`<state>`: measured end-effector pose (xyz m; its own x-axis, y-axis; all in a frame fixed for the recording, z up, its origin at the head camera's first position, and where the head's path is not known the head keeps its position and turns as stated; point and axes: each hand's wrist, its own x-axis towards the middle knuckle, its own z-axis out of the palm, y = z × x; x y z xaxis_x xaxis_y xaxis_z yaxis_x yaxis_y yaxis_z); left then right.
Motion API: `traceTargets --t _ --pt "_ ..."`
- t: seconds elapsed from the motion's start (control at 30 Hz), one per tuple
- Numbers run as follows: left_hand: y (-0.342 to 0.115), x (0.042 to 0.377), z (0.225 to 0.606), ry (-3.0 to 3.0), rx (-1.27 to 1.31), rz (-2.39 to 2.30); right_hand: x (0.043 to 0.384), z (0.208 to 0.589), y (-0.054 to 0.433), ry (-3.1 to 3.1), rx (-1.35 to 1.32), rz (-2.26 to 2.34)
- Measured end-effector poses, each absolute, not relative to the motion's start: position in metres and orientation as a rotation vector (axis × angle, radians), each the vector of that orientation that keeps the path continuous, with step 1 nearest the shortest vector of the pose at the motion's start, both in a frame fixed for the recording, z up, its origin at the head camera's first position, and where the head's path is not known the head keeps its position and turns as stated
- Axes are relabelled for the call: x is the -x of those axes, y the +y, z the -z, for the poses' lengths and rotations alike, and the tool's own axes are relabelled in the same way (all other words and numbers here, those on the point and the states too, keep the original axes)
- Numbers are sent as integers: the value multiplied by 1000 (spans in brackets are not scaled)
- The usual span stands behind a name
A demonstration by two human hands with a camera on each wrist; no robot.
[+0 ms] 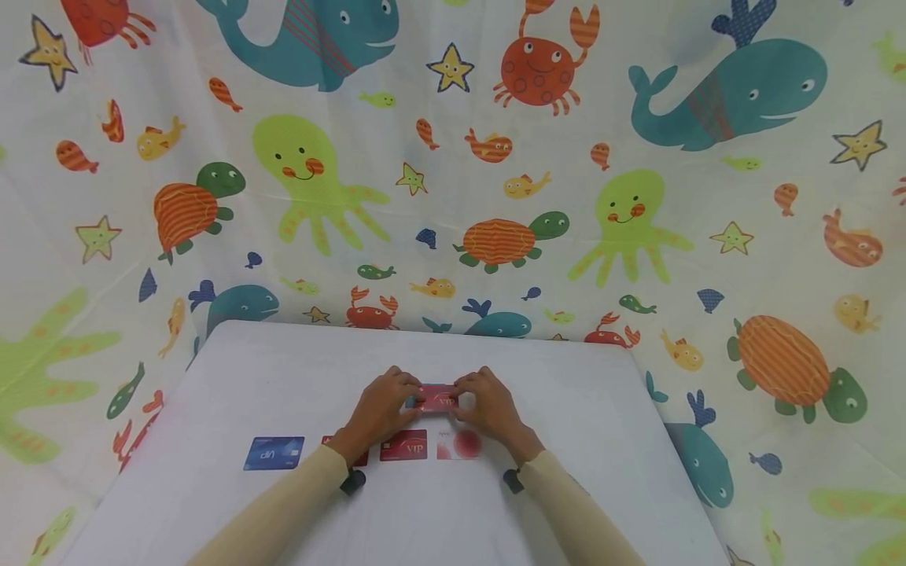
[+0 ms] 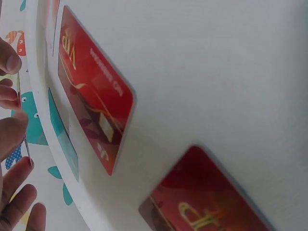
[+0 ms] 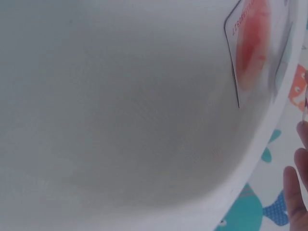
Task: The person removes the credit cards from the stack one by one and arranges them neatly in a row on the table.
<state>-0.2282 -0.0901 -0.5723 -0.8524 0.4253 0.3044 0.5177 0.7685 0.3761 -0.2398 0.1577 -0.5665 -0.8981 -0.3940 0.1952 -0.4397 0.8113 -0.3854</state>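
Note:
Both hands hold a red card marked VIP [image 1: 436, 398] between them, above the middle of the table. My left hand [image 1: 385, 402] pinches its left end with thumb and fingers. At the opposite end, my right hand [image 1: 488, 402] pinches it the same way. In the left wrist view the held card appears nearly edge-on, and a teal card [image 2: 62, 134] lies on the table beyond the row. Nearer my body lie another red VIP card [image 1: 403, 446] and a white card with a red circle [image 1: 467, 446].
A blue card [image 1: 274, 453] lies at the left end of the row. Beside it, a red card [image 1: 361, 459] is partly hidden under my left wrist. The white table [image 1: 269, 354] ends at a curtain [image 1: 396, 259] printed with sea animals.

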Motion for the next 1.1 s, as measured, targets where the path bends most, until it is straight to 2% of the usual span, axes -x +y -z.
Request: traceTargets --t 1.1 --pt "-72 213 569 -2683 809 682 216 559 185 -2835 -662 -718"
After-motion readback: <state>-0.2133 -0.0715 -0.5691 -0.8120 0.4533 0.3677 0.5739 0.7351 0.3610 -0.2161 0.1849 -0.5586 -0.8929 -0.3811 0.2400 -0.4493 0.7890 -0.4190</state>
